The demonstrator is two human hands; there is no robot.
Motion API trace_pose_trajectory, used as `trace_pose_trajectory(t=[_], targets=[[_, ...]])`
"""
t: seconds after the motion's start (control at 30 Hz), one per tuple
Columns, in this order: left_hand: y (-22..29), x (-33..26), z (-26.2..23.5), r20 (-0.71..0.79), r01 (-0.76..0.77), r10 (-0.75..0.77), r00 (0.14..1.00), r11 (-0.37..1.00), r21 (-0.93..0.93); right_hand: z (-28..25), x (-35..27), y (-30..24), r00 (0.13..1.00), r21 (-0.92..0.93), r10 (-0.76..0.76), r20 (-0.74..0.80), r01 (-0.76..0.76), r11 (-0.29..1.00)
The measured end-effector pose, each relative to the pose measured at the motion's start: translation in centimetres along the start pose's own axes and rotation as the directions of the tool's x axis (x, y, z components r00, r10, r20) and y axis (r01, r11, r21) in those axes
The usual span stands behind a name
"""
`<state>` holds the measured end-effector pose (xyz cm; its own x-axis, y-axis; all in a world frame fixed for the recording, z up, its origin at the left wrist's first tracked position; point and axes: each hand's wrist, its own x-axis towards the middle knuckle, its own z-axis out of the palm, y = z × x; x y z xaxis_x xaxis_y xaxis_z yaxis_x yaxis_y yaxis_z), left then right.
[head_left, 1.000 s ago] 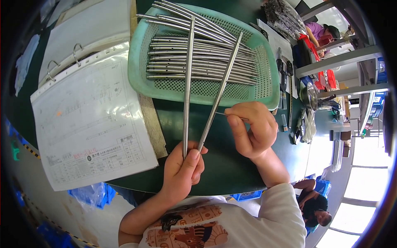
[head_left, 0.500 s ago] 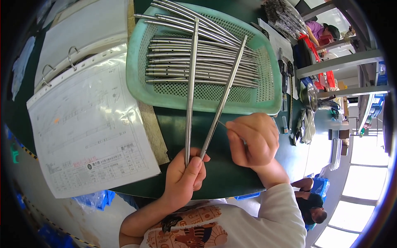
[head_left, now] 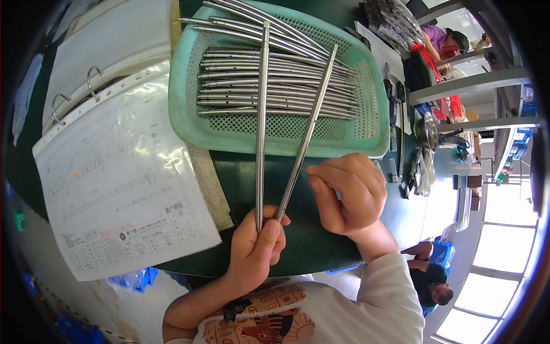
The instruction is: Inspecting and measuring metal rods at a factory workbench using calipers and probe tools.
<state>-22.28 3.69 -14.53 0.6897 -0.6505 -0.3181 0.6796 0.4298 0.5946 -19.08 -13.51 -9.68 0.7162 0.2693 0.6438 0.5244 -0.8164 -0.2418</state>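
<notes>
Left hand (head_left: 258, 243): fist closed around two long silver metal rods (head_left: 262, 123), fanned apart so each stays reachable.
Right hand (head_left: 346, 192): pinches a thin metal pick (head_left: 306, 172) against the right rod.
Behind: green plastic basket (head_left: 366, 146) of more rods.

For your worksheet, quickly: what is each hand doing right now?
Left hand: closed on two rods.
Right hand: closed, pinching a thin tool against one rod.
</notes>
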Motion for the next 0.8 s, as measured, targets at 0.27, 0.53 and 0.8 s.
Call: trace_pose_trajectory(t=[0.27,0.53,0.8], targets=[[-0.3,0.1,0.0,-0.009,-0.045,0.045,0.999,0.999,-0.02,0.4,0.0,0.3,0.997,-0.082,-0.074,-0.035,0.07,0.994],[-0.6,-0.1,-0.1,0.011,-0.023,0.023,1.0,0.999,-0.04,0.8,-0.1,0.9,0.985,-0.071,-0.174,-0.015,0.173,0.982],[-0.5,-0.1,-0.2,0.026,-0.014,0.016,1.0,0.999,-0.049,1.8,-0.6,1.2,0.976,-0.041,-0.199,-0.089,0.196,0.98]])
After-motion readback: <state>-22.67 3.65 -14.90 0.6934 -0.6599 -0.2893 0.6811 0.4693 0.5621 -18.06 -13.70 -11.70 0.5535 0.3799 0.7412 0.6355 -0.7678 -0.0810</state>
